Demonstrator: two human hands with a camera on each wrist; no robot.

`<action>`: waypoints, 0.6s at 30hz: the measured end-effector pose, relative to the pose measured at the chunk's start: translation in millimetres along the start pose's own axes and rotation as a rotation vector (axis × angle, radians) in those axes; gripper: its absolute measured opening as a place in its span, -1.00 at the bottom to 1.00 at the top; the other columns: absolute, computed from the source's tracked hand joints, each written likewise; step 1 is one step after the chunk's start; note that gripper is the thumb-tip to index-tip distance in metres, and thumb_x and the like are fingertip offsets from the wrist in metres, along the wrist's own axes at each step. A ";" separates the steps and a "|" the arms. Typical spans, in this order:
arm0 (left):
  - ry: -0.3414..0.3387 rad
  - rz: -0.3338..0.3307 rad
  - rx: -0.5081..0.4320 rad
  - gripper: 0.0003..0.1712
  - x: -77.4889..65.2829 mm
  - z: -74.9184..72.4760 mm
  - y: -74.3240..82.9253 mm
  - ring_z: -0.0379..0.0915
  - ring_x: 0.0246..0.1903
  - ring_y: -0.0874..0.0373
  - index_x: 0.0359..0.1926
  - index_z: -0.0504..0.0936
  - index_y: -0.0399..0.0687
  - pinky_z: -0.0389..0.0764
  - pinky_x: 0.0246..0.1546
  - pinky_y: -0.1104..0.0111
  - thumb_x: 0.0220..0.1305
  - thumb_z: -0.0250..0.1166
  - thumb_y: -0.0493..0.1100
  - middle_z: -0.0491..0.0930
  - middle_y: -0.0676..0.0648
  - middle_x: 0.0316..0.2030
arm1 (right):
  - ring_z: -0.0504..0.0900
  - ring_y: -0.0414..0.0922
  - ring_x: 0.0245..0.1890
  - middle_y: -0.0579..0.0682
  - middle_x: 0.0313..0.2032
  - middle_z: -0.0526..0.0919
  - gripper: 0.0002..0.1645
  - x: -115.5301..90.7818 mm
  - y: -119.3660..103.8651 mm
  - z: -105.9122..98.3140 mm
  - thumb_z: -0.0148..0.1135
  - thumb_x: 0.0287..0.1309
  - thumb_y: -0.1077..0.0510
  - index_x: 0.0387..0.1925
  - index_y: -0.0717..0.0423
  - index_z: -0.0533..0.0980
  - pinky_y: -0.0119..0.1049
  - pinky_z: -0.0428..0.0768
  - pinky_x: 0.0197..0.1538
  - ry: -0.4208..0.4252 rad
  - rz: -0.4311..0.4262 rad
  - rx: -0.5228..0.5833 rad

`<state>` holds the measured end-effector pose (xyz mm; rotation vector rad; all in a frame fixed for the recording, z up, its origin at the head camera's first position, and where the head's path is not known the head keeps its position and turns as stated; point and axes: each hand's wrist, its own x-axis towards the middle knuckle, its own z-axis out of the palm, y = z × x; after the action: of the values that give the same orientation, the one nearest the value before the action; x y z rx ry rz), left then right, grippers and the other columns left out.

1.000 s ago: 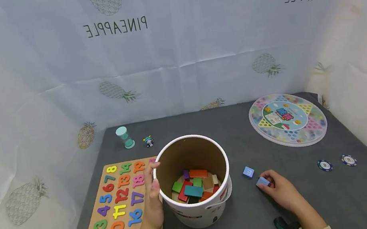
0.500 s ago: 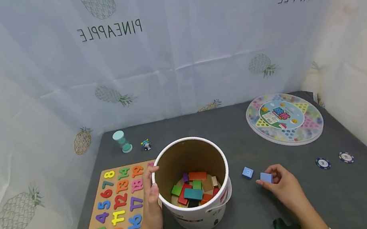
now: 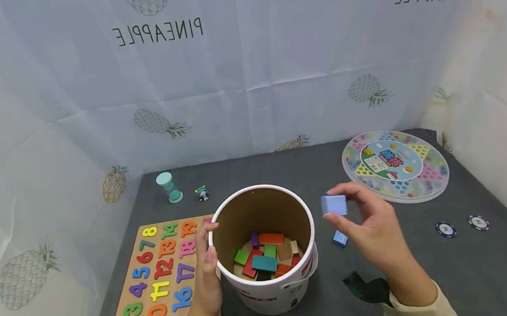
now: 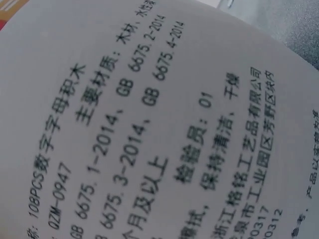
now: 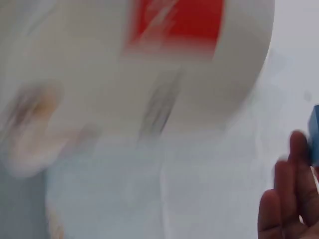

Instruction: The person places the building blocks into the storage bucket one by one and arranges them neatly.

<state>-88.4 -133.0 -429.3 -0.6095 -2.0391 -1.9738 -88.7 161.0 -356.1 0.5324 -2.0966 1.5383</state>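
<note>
My right hand [image 3: 378,226] pinches a light blue cube [image 3: 334,205] between thumb and fingers, raised to the right of a white bucket [image 3: 269,299]. In the right wrist view a sliver of the cube [image 5: 314,134] shows at the edge, beside the fingers. My left hand [image 3: 207,280] holds the bucket by its left side, fingertips hooked over the rim and thumb against it. Inside lie several coloured wooden blocks [image 3: 264,263]. A second blue cube [image 3: 340,238] rests on the table, below the lifted one in the head view. The left wrist view is filled by the bucket's printed wall [image 4: 199,124].
A wooden number board [image 3: 128,299] lies left of the bucket, partly behind my left arm. Toward the back left stand a sand timer [image 3: 170,187] and a small figurine [image 3: 202,193]. A round game board [image 3: 395,165] and two poker chips [image 3: 445,229] are on the right.
From the table, my right hand has lifted the blue cube and brought it up and left toward the bucket. The left hand keeps its hold on the rim.
</note>
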 end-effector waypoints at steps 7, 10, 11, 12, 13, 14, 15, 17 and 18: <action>-0.011 -0.008 -0.043 -0.46 0.4 2.5 -2.9 -0.02 0.28 -0.17 0.30 0.04 -0.15 0.14 0.09 -0.30 0.40 -0.30 -0.01 0.03 -0.09 0.34 | 0.38 -0.22 -0.05 -0.32 -0.16 0.55 -0.67 11.2 -14.7 48.5 0.40 0.00 -0.14 -0.17 -0.20 0.59 -0.21 0.36 0.06 -0.295 -0.118 -0.204; -0.019 -0.005 -0.039 -0.46 0.1 3.6 -3.7 -0.03 0.30 -0.15 0.31 0.03 -0.16 0.13 0.10 -0.31 0.41 -0.32 -0.02 0.02 -0.10 0.35 | 0.38 -0.25 -0.04 -0.36 -0.16 0.54 -0.73 9.3 -12.5 52.4 0.34 0.08 -0.13 -0.16 -0.25 0.59 -0.16 0.30 0.13 -0.350 -0.108 -0.232; -0.017 -0.009 -0.037 -0.47 0.2 3.5 -3.5 -0.02 0.30 -0.13 0.31 0.03 -0.15 0.13 0.10 -0.31 0.41 -0.32 -0.02 0.02 -0.09 0.35 | 0.38 -0.25 -0.02 -0.35 -0.14 0.53 -0.75 8.8 -11.8 51.6 0.34 0.10 -0.09 -0.15 -0.25 0.59 -0.16 0.29 0.14 -0.354 -0.117 -0.222; -0.012 -0.014 -0.032 -0.46 0.3 3.3 -3.0 -0.02 0.30 -0.12 0.30 0.04 -0.14 0.13 0.09 -0.31 0.40 -0.31 -0.01 0.03 -0.08 0.34 | 0.38 -0.23 -0.01 -0.32 -0.12 0.53 -0.76 8.3 -10.5 50.5 0.35 0.11 -0.04 -0.14 -0.25 0.59 -0.17 0.31 0.13 -0.348 -0.142 -0.207; -0.004 -0.015 -0.028 -0.46 0.5 3.0 -2.5 -0.01 0.29 -0.12 0.30 0.05 -0.14 0.14 0.09 -0.31 0.40 -0.31 0.01 0.04 -0.07 0.34 | 0.39 -0.21 0.00 -0.28 -0.11 0.54 -0.75 7.9 -9.0 48.9 0.36 0.10 0.02 -0.14 -0.23 0.59 -0.18 0.33 0.12 -0.336 -0.170 -0.181; 0.001 -0.017 -0.025 -0.46 0.8 2.5 -2.0 0.00 0.29 -0.11 0.29 0.05 -0.14 0.15 0.09 -0.31 0.40 -0.31 0.01 0.05 -0.07 0.33 | 0.40 -0.19 0.00 -0.25 -0.09 0.54 -0.73 7.8 -7.1 46.6 0.37 0.08 0.08 -0.14 -0.21 0.60 -0.20 0.34 0.11 -0.314 -0.197 -0.155; 0.006 -0.018 -0.023 -0.46 1.0 2.0 -1.4 0.01 0.29 -0.11 0.29 0.05 -0.14 0.16 0.08 -0.31 0.41 -0.30 0.03 0.06 -0.07 0.33 | 0.41 -0.16 0.00 -0.20 -0.09 0.54 -0.72 7.7 -4.3 44.0 0.38 0.06 0.15 -0.15 -0.17 0.61 -0.22 0.36 0.09 -0.279 -0.223 -0.129; 0.010 -0.012 -0.015 -0.46 1.8 0.8 -0.4 0.00 0.28 -0.11 0.28 0.05 -0.16 0.17 0.08 -0.31 0.41 -0.30 0.04 0.06 -0.08 0.33 | 0.44 -0.12 -0.03 -0.12 -0.11 0.55 -0.70 7.2 4.4 36.1 0.39 0.01 0.28 -0.19 -0.09 0.62 -0.27 0.39 0.07 -0.185 -0.241 -0.085; 0.009 -0.005 -0.014 -0.45 2.3 0.4 -0.1 0.00 0.28 -0.12 0.28 0.05 -0.18 0.17 0.08 -0.31 0.41 -0.30 0.03 0.06 -0.09 0.32 | 0.46 -0.11 -0.05 -0.10 -0.13 0.56 -0.69 6.7 10.6 31.1 0.38 -0.01 0.34 -0.22 -0.06 0.62 -0.30 0.40 0.06 -0.133 -0.234 -0.080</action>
<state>-90.5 -132.4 -428.5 -0.5978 -2.0256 -1.9915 -104.8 134.2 -368.1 0.8389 -2.0968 1.3134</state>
